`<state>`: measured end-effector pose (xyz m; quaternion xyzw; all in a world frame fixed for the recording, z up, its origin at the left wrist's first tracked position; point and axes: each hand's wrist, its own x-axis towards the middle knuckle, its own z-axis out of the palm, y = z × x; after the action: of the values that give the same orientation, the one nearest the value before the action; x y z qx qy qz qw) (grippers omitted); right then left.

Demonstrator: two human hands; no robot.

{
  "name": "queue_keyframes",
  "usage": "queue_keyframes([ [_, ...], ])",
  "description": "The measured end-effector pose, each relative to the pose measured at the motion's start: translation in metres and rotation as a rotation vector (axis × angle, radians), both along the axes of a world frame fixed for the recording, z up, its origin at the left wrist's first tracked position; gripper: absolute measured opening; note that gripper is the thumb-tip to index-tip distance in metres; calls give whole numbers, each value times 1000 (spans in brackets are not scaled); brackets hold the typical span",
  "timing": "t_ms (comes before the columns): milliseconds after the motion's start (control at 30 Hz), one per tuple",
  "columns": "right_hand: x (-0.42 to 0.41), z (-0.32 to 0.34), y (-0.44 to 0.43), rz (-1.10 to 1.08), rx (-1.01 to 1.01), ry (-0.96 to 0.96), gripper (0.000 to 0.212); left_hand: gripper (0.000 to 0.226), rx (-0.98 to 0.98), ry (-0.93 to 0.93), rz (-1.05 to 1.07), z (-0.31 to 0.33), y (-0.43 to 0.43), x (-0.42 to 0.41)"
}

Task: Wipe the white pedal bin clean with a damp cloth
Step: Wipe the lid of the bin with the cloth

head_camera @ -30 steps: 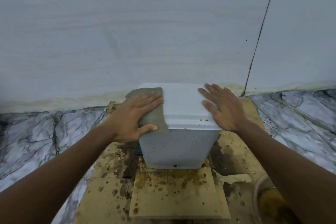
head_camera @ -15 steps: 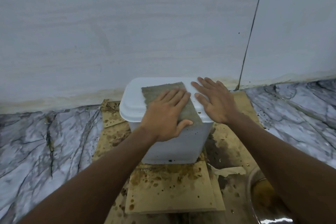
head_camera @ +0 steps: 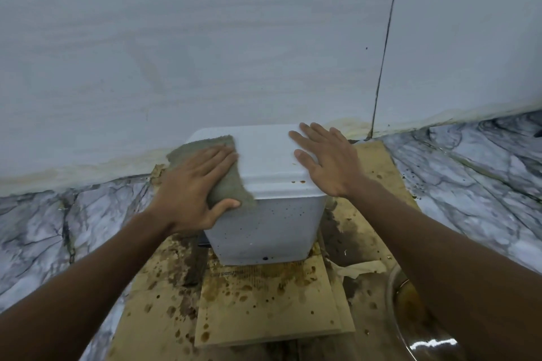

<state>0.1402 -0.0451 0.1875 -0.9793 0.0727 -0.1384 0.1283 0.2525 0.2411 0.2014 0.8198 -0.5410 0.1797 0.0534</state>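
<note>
The white bin [head_camera: 264,226] stands on stained cardboard [head_camera: 264,302] on the floor [head_camera: 58,228], close to the far wall [head_camera: 205,38]; our left hand [head_camera: 193,184] presses flat, fingers straight, on the grey cloth [head_camera: 231,189] that hangs over the left near corner of the lid [head_camera: 264,155]. Our right hand [head_camera: 325,161] rests spread on the right side of the lid, so we let it steady the bin while we draw the cloth across with even pressure. The brown drops [head_camera: 297,182] at the near right edge probably need a firmer pass.
</note>
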Motion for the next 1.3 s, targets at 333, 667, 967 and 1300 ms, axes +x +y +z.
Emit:
queue_keyframes([
  [333, -2, 0, -5, 18, 41, 8, 70, 83, 11, -111, -34, -12, -97, -46],
  [667, -1, 3, 0, 25, 74, 14, 62, 87, -94, 117, 129, 0, 15, 0],
  [967, 0, 3, 0, 4, 26, 11, 64, 93, -110, 224, 147, 5, 2, 0],
  [1300, 1, -1, -4, 1, 23, -4, 76, 68, 69, 273, 70, 17, -58, -20],
])
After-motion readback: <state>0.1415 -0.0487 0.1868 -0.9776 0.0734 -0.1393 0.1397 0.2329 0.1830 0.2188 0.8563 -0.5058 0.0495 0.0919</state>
